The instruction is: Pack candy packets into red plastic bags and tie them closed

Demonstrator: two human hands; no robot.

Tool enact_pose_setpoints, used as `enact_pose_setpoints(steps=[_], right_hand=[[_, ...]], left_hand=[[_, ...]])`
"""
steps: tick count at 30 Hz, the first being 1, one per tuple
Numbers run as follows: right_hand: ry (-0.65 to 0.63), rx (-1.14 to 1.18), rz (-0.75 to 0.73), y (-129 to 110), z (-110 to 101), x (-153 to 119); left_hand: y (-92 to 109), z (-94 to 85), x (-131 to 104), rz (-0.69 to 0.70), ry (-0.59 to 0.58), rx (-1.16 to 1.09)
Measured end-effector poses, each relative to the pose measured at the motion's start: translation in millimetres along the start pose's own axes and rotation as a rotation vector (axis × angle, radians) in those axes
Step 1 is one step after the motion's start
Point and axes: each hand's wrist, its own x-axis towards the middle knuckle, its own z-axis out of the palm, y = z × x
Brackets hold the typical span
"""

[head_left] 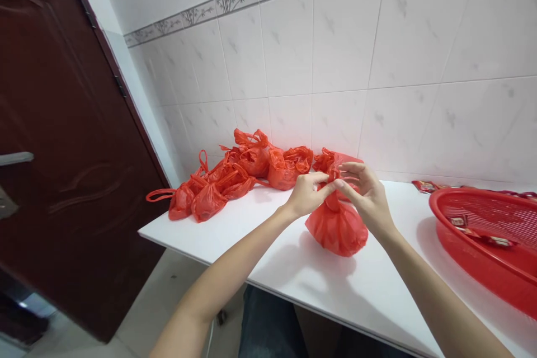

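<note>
A filled red plastic bag (338,229) sits near the front of the white table, its neck gathered and twisted at the top. My left hand (308,193) pinches that neck from the left, thumb and fingers pressed together. From the right, my right hand (367,196) grips the same neck between thumb and fingers, the other fingers curled behind it. The fingertips of both hands meet at the gathered plastic and partly hide it. What the bag contains cannot be made out.
Several tied red bags (210,198) lie along the table's left and back, against the tiled wall (289,67). A red basket (451,235) holding small packets (501,241) stands at the right, with more packets (425,186) behind it. Left of the white table (264,257) is a dark door (71,123).
</note>
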Motion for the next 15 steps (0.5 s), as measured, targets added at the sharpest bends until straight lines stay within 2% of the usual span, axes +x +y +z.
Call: enact_pose_setpoints(steps=[2, 5, 6, 10, 15], right_hand=[[-0.093, -0.012, 0.046, 7.1, -2.3, -5.3], [-0.347, 0.023, 0.215, 19.3, -2.8, -20.1], [-0.390, 0.031, 0.271, 23.0, -1.3, -25.9], [-0.370, 0.029, 0.398, 34.9, 11.0, -45.1], [-0.399, 0.047, 0.397, 44.5, 28.8, -51.3]], left_hand=[[2.2, 0.7, -0.7, -0.017, 0.008, -0.053], [3.3, 1.7, -4.4, -0.010, -0.031, -0.164], [2.7, 2.2, -6.2, -0.016, -0.037, -0.193], [-5.5, 1.6, -14.1, -0.139, 0.006, -0.346], [-12.0, -8.4, -23.9, -0.235, 0.055, -0.408]])
